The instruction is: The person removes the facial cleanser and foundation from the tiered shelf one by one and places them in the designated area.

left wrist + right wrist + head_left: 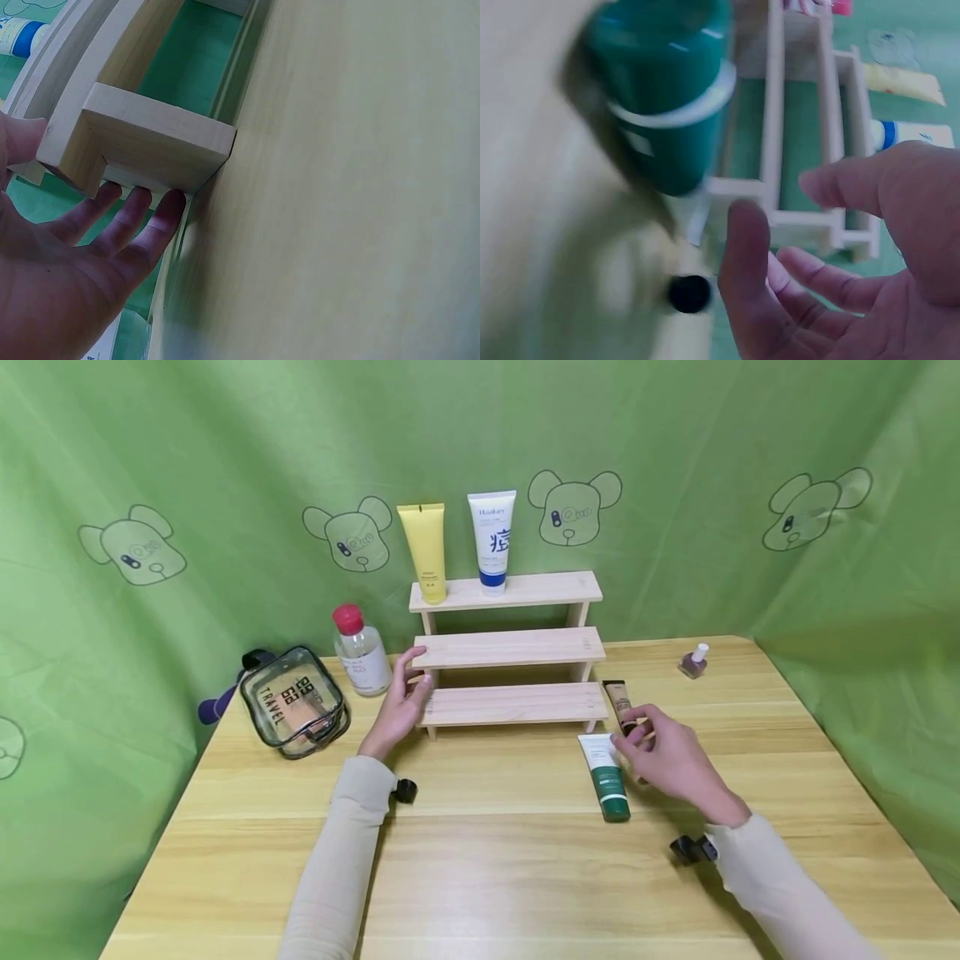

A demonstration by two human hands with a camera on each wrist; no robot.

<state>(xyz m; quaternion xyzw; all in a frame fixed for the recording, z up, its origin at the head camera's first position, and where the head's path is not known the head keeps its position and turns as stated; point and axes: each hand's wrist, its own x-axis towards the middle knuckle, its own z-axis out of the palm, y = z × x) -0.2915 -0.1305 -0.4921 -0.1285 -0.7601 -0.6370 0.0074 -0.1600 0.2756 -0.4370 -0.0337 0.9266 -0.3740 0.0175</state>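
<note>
My left hand is at the left end of a three-tier wooden stand. In the left wrist view its straight fingers reach the stand's end beside the leg. My right hand, fingers loosely bent and nothing between them, hovers by a white and green tube lying in front of the stand's right end. Behind its fingertips lies a small brown tube with a black cap. The green end of the tube looms blurred in the right wrist view.
A yellow tube and a white and blue tube stand on the top tier. Left of the stand are a red-capped bottle and a clear travel pouch. A nail polish bottle stands at the back right.
</note>
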